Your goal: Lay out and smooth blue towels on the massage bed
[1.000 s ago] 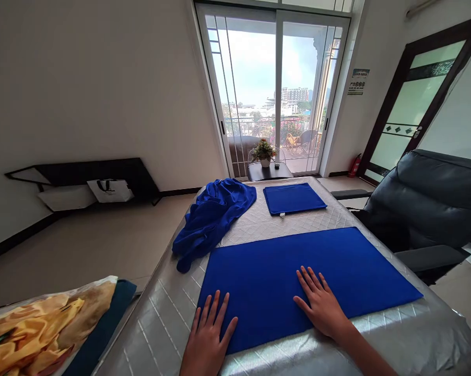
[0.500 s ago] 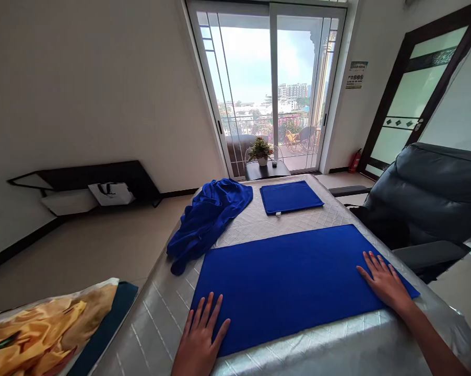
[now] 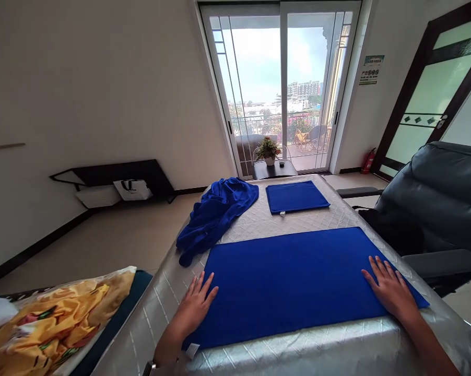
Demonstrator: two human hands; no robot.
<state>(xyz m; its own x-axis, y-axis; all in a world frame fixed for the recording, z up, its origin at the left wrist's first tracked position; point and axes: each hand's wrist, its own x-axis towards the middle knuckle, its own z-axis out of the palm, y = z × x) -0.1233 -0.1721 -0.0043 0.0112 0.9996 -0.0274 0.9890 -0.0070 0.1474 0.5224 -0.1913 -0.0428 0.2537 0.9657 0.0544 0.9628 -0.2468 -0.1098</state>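
A blue cloth (image 3: 290, 277), folded into a flat rectangle, lies across the near part of the silvery quilted mattress (image 3: 255, 224). My left hand (image 3: 195, 303) rests on its left edge with the fingers spread. Near the right end of the cloth, my right hand (image 3: 392, 287) lies flat with its fingers apart. A small white tag (image 3: 192, 351) sticks out at the near left corner. Farther back lies a smaller folded blue cloth (image 3: 297, 197). To its left is a crumpled heap of blue cloth (image 3: 220, 214).
A black armchair (image 3: 447, 203) stands close along the right side. Low on the left lies yellow patterned bedding (image 3: 63, 318). A small table with a potted plant (image 3: 268, 150) is beyond the far edge, before the sliding glass door (image 3: 282, 89). A white bag (image 3: 132, 190) sits by the wall.
My right hand has slid right across the cloth to its right end. My left hand has moved a little up along the left edge, and the near corner tag now shows.
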